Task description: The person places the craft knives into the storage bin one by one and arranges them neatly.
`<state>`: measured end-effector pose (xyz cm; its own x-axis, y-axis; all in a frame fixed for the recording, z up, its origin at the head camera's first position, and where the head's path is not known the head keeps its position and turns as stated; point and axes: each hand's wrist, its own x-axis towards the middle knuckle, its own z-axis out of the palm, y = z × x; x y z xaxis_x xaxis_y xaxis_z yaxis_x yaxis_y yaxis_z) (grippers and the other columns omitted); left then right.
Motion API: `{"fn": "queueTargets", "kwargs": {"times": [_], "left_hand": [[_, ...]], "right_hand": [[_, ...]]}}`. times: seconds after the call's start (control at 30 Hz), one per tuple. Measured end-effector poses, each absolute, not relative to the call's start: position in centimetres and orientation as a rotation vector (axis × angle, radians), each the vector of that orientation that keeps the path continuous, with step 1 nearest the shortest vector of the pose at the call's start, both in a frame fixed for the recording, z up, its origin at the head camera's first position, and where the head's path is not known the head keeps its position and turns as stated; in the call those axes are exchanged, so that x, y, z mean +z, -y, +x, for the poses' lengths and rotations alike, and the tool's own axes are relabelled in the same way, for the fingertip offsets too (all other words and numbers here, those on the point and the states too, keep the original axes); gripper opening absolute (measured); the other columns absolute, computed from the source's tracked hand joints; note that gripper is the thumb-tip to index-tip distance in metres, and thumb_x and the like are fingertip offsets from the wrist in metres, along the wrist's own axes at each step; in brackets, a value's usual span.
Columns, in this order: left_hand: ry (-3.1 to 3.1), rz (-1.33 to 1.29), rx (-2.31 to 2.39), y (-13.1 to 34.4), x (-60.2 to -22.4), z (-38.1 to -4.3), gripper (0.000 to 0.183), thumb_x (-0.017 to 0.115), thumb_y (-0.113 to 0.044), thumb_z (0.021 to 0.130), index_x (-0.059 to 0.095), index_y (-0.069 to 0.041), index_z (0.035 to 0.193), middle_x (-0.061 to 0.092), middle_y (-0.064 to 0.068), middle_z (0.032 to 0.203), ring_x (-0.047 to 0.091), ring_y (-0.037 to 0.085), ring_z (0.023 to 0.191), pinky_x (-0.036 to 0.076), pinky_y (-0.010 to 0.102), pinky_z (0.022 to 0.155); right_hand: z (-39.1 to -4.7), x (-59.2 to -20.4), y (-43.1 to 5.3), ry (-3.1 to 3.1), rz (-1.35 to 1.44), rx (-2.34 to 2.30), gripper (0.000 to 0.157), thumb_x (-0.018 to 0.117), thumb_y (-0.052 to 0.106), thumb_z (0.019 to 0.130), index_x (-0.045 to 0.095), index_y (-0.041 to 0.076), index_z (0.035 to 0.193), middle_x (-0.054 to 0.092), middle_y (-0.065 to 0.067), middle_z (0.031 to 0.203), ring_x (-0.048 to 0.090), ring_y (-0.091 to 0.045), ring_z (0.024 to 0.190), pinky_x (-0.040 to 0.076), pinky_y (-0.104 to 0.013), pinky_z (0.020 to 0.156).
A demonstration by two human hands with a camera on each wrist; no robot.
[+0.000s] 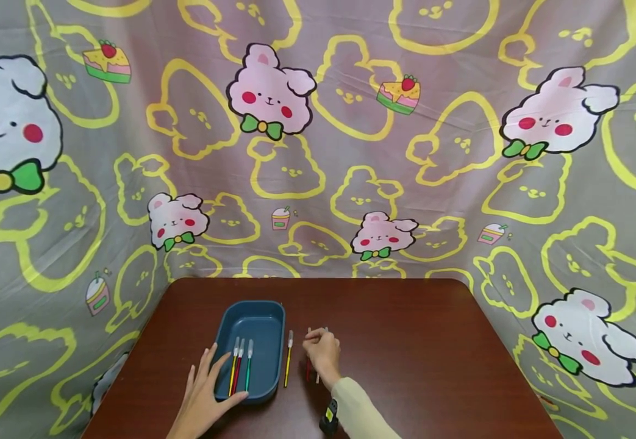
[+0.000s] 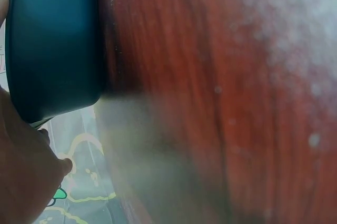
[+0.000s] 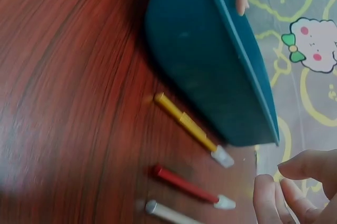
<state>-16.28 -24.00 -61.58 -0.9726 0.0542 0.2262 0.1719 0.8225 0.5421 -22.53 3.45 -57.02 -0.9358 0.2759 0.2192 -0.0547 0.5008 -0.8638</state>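
Note:
My left hand (image 1: 205, 390) rests on the near left part of a blue tray (image 1: 267, 390), its fingers spread along the rim and the thumb at the near edge. Inside lie a yellow craft knife (image 1: 233, 371), a red craft knife (image 1: 238, 369) and a green craft knife (image 1: 249, 368), all with clear caps. My right hand (image 1: 324, 355) hovers over a red craft knife (image 3: 185, 184) and a silver craft knife (image 3: 169, 212) on the table. A gap shows between its thumb and bent fingers, with nothing held. Another yellow craft knife (image 3: 184, 120) lies beside the tray's right wall.
The dark red-brown wooden table (image 1: 427, 347) extends right of my right hand. A patterned cloth (image 1: 328, 152) hangs behind the table and along its sides. A black strap device (image 1: 329, 417) sits at my right wrist.

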Motion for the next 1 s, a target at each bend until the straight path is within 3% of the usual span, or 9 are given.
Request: {"fn": "queueTargets", "kwargs": {"times": [0.23, 0.47, 0.63, 1.0], "left_hand": [[2.808, -0.176, -0.871, 23.9, -61.4, -16.3, 0.099, 0.087, -0.064, 0.077, 0.054, -0.007, 0.152, 0.025, 0.025, 0.168, 0.021, 0.058, 0.152, 0.014, 0.083, 0.114], [2.824, -0.160, -0.863, 23.9, -61.3, -16.2, 0.100, 0.086, -0.065, 0.077, 0.054, -0.007, 0.151, 0.025, 0.024, 0.168, 0.020, 0.057, 0.153, 0.013, 0.083, 0.115], [2.816, -0.170, -0.850, 23.9, -61.3, -16.1, 0.099, 0.086, -0.065, 0.077, 0.055, -0.007, 0.151, 0.026, 0.025, 0.168, 0.021, 0.057, 0.153, 0.015, 0.082, 0.115], [2.861, -0.140, -0.853, 23.9, -61.2, -16.1, 0.101, 0.084, -0.068, 0.077, 0.054, -0.006, 0.152, 0.024, 0.025, 0.168, 0.018, 0.057, 0.153, 0.012, 0.083, 0.115]], "right_hand": [[-22.4, -57.8, -5.2, 2.454, -0.299, 1.344, 0.011, 0.078, -0.001, 0.073, 0.076, 0.006, 0.081, 0.073, 0.000, 0.071, 0.069, -0.018, 0.066, 0.057, -0.044, 0.074], [-22.3, -59.1, -6.7, 2.431, -0.343, 1.373, 0.014, 0.081, -0.004, 0.073, 0.073, 0.003, 0.083, 0.075, -0.003, 0.073, 0.070, -0.018, 0.060, 0.061, -0.043, 0.069], [-21.9, -59.7, -7.4, 2.436, -0.333, 1.345, 0.016, 0.082, -0.004, 0.071, 0.073, 0.004, 0.082, 0.076, -0.005, 0.075, 0.072, -0.023, 0.070, 0.057, -0.048, 0.073], [-21.3, -60.2, -7.7, 2.524, -0.390, 1.281, 0.021, 0.090, 0.003, 0.072, 0.072, 0.005, 0.083, 0.075, -0.002, 0.075, 0.071, -0.028, 0.074, 0.056, -0.048, 0.072]]}}
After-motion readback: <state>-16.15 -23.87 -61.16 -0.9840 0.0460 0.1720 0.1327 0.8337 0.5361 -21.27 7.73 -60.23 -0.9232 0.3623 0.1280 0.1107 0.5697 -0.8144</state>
